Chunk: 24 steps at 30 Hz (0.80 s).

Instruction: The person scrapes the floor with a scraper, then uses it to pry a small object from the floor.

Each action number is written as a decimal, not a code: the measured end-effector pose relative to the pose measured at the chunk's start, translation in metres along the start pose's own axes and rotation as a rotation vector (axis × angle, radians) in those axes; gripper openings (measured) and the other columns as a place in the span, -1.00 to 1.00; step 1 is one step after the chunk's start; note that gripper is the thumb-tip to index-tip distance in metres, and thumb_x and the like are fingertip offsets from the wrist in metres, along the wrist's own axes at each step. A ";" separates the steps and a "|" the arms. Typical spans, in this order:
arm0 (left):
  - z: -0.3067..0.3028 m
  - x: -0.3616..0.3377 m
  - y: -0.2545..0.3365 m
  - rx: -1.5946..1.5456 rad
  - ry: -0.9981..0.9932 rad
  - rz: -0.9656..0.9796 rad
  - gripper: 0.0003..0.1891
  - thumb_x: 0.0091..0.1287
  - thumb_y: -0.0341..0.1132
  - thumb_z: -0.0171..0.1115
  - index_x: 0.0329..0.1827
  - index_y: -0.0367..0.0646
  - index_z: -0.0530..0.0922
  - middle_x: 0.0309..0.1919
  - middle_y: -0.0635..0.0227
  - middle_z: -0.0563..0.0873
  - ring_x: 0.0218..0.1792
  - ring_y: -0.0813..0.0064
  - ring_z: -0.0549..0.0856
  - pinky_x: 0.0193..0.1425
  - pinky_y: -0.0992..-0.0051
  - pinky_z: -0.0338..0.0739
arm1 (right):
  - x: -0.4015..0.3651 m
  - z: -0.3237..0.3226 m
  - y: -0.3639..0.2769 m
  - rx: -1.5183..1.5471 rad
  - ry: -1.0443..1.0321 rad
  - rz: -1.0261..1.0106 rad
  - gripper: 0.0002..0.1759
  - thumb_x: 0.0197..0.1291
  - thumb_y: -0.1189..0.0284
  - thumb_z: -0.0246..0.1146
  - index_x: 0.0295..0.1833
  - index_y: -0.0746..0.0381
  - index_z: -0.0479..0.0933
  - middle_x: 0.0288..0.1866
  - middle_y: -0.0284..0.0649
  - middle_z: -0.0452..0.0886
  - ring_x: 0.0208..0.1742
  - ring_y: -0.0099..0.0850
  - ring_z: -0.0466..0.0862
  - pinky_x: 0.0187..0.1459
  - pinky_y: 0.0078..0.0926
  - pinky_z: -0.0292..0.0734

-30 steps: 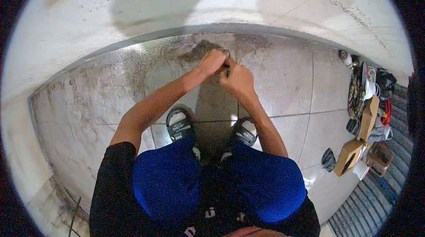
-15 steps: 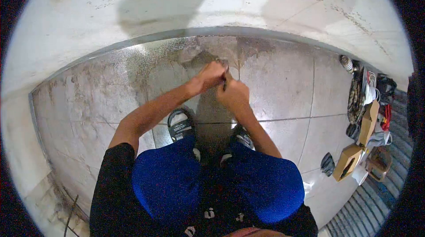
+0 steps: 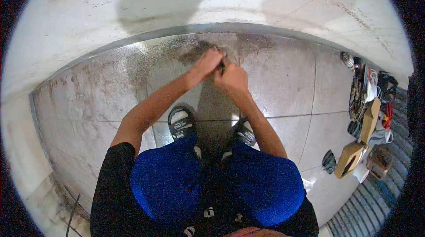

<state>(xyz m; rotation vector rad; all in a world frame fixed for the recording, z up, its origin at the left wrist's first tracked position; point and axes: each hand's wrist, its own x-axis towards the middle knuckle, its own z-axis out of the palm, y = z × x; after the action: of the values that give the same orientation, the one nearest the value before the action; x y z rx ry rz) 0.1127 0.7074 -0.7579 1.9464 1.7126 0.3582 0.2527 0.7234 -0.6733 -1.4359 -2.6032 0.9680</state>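
Observation:
In the head view, my left hand (image 3: 210,62) and my right hand (image 3: 233,78) are close together above the tiled floor (image 3: 279,84), near the foot of the wall. Both have their fingers curled in. A small dark object (image 3: 224,61) shows between them, mostly covered by the fingers and too small to name. Below the hands and around them, a dark damp-looking patch (image 3: 190,55) marks the floor.
A white wall (image 3: 239,2) curves across the top. On the right lie an open cardboard box (image 3: 349,159), a dark crumpled item (image 3: 328,161), red cable (image 3: 388,115), a brown plastic container (image 3: 380,162) and a ridged shutter (image 3: 372,201). My sandalled feet (image 3: 180,124) stand below the hands.
Both hands have moved slightly up toward the wall, still close together and closed. The view has shifted a little.

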 end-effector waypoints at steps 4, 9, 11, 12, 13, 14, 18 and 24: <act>0.016 0.007 -0.006 0.079 -0.116 -0.069 -0.70 0.31 -0.23 -0.05 -0.14 -0.28 0.55 -0.21 -0.10 0.62 -0.14 -0.03 0.61 -0.07 0.11 0.51 | -0.009 -0.001 -0.005 -0.057 -0.012 0.026 -0.63 0.02 0.29 0.14 -0.07 0.25 0.50 -0.43 0.05 0.63 -0.37 0.01 0.65 -0.31 -0.06 0.54; 0.017 0.000 -0.011 0.046 -0.106 -0.105 -0.68 0.34 -0.17 -0.08 -0.18 -0.20 0.57 -0.20 -0.05 0.61 -0.16 -0.03 0.60 -0.10 0.10 0.49 | -0.012 0.004 -0.007 -0.062 0.021 -0.003 -0.63 0.02 0.28 0.15 -0.08 0.26 0.51 -0.45 0.04 0.62 -0.38 0.00 0.65 -0.30 -0.08 0.55; -0.012 0.002 0.002 0.028 -0.015 -0.080 -0.73 0.30 -0.21 -0.04 -0.25 -0.20 0.56 -0.29 -0.01 0.62 -0.24 -0.01 0.61 -0.17 0.11 0.50 | 0.009 -0.004 -0.008 -0.072 -0.009 -0.023 -0.61 0.01 0.29 0.15 -0.04 0.25 0.49 -0.47 0.02 0.62 -0.39 -0.01 0.65 -0.30 -0.08 0.55; -0.022 -0.001 0.008 0.008 0.117 -0.020 -0.78 0.24 -0.26 0.00 -0.30 -0.21 0.56 -0.36 0.01 0.63 -0.29 0.00 0.63 -0.20 0.14 0.52 | 0.011 -0.004 -0.008 -0.033 0.031 -0.050 -0.62 0.02 0.28 0.16 -0.05 0.24 0.50 -0.48 0.01 0.62 -0.39 -0.03 0.66 -0.30 -0.09 0.55; -0.025 -0.004 0.012 -0.015 0.247 0.037 -0.83 0.19 -0.32 0.05 -0.35 -0.23 0.55 -0.43 0.03 0.63 -0.34 0.02 0.64 -0.23 0.16 0.54 | 0.006 -0.003 -0.008 -0.051 0.016 -0.023 -0.63 0.02 0.28 0.15 -0.07 0.25 0.51 -0.48 0.02 0.62 -0.39 -0.03 0.66 -0.30 -0.09 0.55; 0.002 0.000 -0.005 -0.001 0.227 0.041 -0.82 0.19 -0.32 0.04 -0.32 -0.23 0.56 -0.39 0.03 0.64 -0.30 0.01 0.65 -0.19 0.14 0.55 | -0.001 -0.002 -0.009 -0.067 0.003 0.003 -0.64 0.02 0.28 0.15 -0.09 0.26 0.52 -0.48 0.03 0.62 -0.39 -0.02 0.66 -0.30 -0.09 0.55; 0.022 -0.010 -0.001 0.116 0.192 0.119 -0.84 0.10 -0.35 0.16 -0.32 -0.26 0.56 -0.39 0.01 0.64 -0.30 0.03 0.66 -0.19 0.14 0.55 | -0.019 0.006 -0.004 -0.066 0.013 -0.026 -0.63 0.05 0.27 0.14 -0.09 0.27 0.53 -0.47 0.04 0.62 -0.40 -0.03 0.66 -0.30 -0.08 0.56; -0.011 0.007 0.000 -0.042 0.132 -0.095 -0.82 0.17 -0.30 0.10 -0.36 -0.24 0.58 -0.43 -0.03 0.63 -0.31 0.08 0.68 -0.23 0.20 0.57 | 0.016 -0.009 -0.007 -0.076 -0.012 -0.061 -0.63 0.05 0.27 0.13 -0.07 0.24 0.52 -0.44 0.04 0.63 -0.41 -0.03 0.66 -0.29 -0.08 0.57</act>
<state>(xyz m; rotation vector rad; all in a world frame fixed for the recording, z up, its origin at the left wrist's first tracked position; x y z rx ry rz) 0.1086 0.7169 -0.7496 1.8397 1.8583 0.4933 0.2408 0.7374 -0.6671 -1.3606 -2.7031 0.8838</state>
